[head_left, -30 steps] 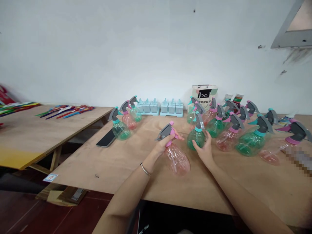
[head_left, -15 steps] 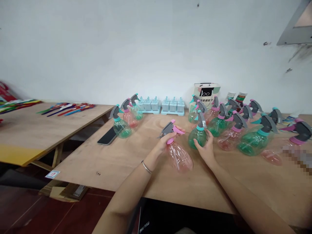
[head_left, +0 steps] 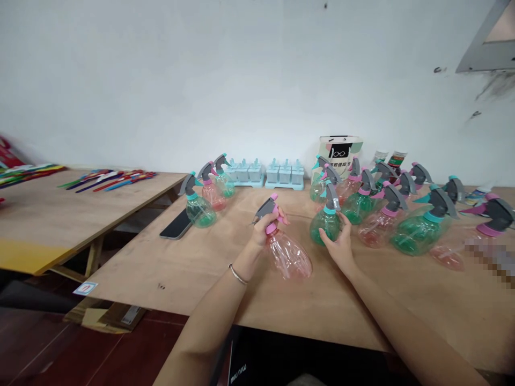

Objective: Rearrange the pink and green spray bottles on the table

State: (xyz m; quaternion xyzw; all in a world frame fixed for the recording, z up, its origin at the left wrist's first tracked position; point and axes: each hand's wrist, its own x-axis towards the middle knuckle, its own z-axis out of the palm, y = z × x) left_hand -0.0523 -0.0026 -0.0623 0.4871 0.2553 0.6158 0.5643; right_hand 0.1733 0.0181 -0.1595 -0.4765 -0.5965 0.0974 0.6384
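The left hand [head_left: 263, 231] clasps the tilted pink spray bottle [head_left: 286, 249] by its neck — nozzle up-left, base toward the person — while the right hand [head_left: 341, 242] cups an upright green bottle [head_left: 325, 224].

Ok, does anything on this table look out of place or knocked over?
Yes. The black phone lies at the left edge of the table, apparently overhanging it. Far right, a pink bottle lies on its side beside upright ones. The left hand holds a tilted pink sprayer; the right hand grips an upright green sprayer.

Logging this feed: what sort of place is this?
Likely a goods-sorting workroom: many clear pink and green plastic spray bottles crowd a plywood table, pale blue plastic ice-pop moulds by the white wall.
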